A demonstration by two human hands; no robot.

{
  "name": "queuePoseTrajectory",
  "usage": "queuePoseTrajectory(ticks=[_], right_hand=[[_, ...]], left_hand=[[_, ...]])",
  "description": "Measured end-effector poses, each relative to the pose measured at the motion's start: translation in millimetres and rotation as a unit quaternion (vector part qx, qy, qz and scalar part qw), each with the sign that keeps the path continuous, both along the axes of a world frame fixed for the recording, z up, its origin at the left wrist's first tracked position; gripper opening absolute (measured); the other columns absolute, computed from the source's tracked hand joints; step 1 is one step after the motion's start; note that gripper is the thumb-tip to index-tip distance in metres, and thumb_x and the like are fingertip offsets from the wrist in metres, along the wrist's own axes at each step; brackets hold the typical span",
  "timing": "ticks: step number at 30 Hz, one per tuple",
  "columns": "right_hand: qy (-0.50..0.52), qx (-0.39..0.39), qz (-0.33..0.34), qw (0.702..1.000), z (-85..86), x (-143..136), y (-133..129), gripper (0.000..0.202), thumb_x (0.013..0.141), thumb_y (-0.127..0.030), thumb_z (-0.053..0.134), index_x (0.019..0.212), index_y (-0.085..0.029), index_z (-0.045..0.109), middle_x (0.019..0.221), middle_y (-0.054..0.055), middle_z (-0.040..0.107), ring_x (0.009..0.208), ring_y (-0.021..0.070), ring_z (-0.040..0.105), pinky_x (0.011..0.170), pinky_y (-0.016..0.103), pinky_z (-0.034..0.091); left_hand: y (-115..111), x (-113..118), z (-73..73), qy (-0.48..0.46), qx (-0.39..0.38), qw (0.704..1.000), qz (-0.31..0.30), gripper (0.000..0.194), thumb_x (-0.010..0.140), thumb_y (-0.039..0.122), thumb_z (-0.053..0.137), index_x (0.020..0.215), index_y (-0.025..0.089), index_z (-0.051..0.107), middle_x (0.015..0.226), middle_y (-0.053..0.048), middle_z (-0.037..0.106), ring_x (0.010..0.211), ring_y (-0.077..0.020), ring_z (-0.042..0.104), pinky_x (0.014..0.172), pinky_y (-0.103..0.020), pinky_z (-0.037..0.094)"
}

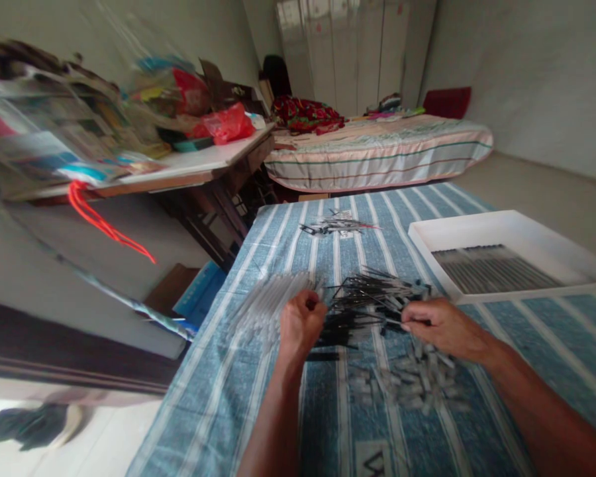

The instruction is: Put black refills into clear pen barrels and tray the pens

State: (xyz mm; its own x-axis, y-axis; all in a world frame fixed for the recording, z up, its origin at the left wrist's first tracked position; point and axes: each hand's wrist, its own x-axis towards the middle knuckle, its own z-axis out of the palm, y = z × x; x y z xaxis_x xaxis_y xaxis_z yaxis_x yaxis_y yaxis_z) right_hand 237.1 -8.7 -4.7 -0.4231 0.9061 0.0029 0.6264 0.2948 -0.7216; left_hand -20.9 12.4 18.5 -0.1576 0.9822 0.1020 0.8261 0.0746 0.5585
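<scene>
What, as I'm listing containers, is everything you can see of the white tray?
The white tray is shallow and open-topped, with low walls; it may be plastic or foam. It sits flat on the right of the striped cloth, one corner reaching the picture's edge. A row of slim grey rods with dark far ends lies inside. The right hand is nearby, apparently not touching it.

The person's left forearm [273, 414] rises steeply to the left hand [302, 324], whose fingers curl inward beside the thumb. The right forearm [541, 401] slants in from the lower right; the right hand [440, 326] points leftward, fingers bent, thumb near the forefinger.
</scene>
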Motion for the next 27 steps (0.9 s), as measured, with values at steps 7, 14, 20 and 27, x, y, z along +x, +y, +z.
queuePoseTrajectory(ticks=[7,14,20,27], right_hand=[[0.054,-0.024,-0.019,0.998,0.9,-1.3,-1.2,0.019,0.081,-0.029,0.047,0.069,-0.017,0.056,0.053,-0.004,0.049,0.051,0.0092,0.048,0.05,0.019,0.036],[0.039,-0.023,-0.024,0.999,-0.7,9.4,1.0,0.019,0.082,-0.028,0.046,0.07,-0.018,0.056,0.052,-0.004,0.05,0.05,0.0098,0.047,0.05,0.019,0.036],[0.014,-0.002,-0.024,1.0,-0.7,12.3,1.8,0.02,0.082,-0.028,0.045,0.07,-0.018,0.057,0.053,-0.004,0.05,0.052,0.0107,0.049,0.052,0.02,0.036],[-0.006,0.013,-0.017,1.0,0.4,12.5,1.8,0.02,0.082,-0.027,0.046,0.068,-0.017,0.057,0.053,-0.004,0.05,0.052,0.0099,0.047,0.052,0.02,0.034]], left_hand=[[-9.9,6.8,-1.6,-0.325,-0.032,0.942,-0.079,0.014,0.073,0.028,0.051,0.07,0.015,0.057,0.062,0.002,0.06,0.055,-0.0114,0.055,0.053,-0.021,0.044],[-9.9,1.9,-5.0,-0.148,0.041,0.977,-0.15,0.019,0.078,0.021,0.052,0.087,0.018,0.068,0.08,-0.002,0.067,0.077,-0.0146,0.061,0.071,-0.023,0.047],[-12.4,1.8,0.3,-0.054,0.098,0.974,-0.196,0.018,0.081,0.016,0.051,0.088,0.017,0.067,0.082,-0.004,0.066,0.08,-0.0152,0.061,0.075,-0.024,0.047],[-15.2,0.6,0.8,-0.008,0.098,0.966,-0.239,0.021,0.084,0.016,0.047,0.095,0.018,0.064,0.089,-0.005,0.063,0.084,-0.0143,0.059,0.078,-0.024,0.046]])
